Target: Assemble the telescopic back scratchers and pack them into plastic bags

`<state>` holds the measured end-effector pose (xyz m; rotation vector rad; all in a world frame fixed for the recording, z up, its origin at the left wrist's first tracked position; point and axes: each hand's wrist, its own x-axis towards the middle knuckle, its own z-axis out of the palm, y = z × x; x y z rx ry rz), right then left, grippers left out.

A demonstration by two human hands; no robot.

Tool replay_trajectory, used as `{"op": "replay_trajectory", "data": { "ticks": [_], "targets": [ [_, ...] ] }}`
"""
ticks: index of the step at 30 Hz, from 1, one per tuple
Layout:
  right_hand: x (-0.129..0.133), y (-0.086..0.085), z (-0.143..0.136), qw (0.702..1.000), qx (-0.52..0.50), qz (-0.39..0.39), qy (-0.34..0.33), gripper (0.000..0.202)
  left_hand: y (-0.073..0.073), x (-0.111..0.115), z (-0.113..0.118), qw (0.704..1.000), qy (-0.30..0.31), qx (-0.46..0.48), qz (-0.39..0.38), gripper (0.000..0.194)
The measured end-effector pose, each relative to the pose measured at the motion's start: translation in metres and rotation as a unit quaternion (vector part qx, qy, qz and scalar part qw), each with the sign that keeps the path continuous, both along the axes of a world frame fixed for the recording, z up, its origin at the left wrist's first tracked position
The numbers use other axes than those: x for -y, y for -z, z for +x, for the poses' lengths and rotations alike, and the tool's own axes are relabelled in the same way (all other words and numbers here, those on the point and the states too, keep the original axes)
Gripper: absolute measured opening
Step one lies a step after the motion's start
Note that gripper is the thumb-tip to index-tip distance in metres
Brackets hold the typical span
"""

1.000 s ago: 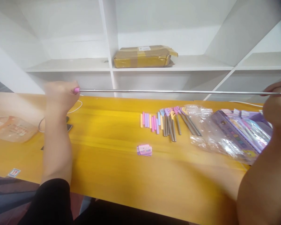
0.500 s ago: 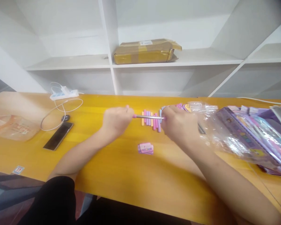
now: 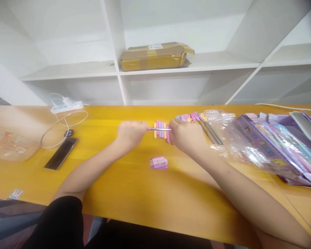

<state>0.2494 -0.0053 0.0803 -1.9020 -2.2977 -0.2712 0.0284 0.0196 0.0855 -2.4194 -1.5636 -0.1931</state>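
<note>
A thin silvery rod (image 3: pixel 159 129) with a pink end stretches level between my two closed hands. My left hand (image 3: pixel 132 134) grips its pink end, and my right hand (image 3: pixel 188 134) is wrapped round the other end. Below the rod, several short pastel sticks (image 3: pixel 161 134) lie side by side on the orange table (image 3: pixel 114 186); my right hand hides some of them. A small stack of pink cards (image 3: pixel 159 163) lies nearer to me. Behind my right hand are striped colourful pieces (image 3: pixel 193 117) and two grey rods (image 3: pixel 211 131).
Clear plastic bags (image 3: pixel 245 152) and a purple case of pens (image 3: pixel 282 148) lie on the right. On the left are a phone (image 3: pixel 61 153), a black mouse (image 3: pixel 69 132), a white power strip (image 3: pixel 66 106) and an orange bag (image 3: pixel 15 147). A taped box (image 3: pixel 155 57) sits on the shelf.
My right hand has moved left, closer to my left hand, so less of the rod shows. The grey rods are more in view. The whole view has shifted slightly.
</note>
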Motion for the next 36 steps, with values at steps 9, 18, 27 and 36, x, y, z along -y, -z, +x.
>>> {"op": "replay_trajectory", "data": {
  "ticks": [9,18,27,36],
  "targets": [
    [-0.032,0.001,0.078,0.993,-0.101,0.004,0.052,0.034,0.045,-0.039,-0.009,0.901,0.070,0.367,-0.221,0.031],
    [-0.016,0.068,0.183,0.949,-0.052,-0.148,0.275,0.061,0.121,-0.010,-0.026,0.652,0.098,0.653,-0.373,0.050],
    [-0.019,0.097,0.194,0.966,-0.070,-0.062,0.240,0.067,0.125,-0.012,-0.025,0.632,0.132,0.639,-0.419,0.047],
    [-0.022,0.095,0.194,0.956,-0.106,-0.077,0.263,0.073,0.121,-0.007,-0.026,0.673,0.145,0.594,-0.416,0.045]
  ]
}}
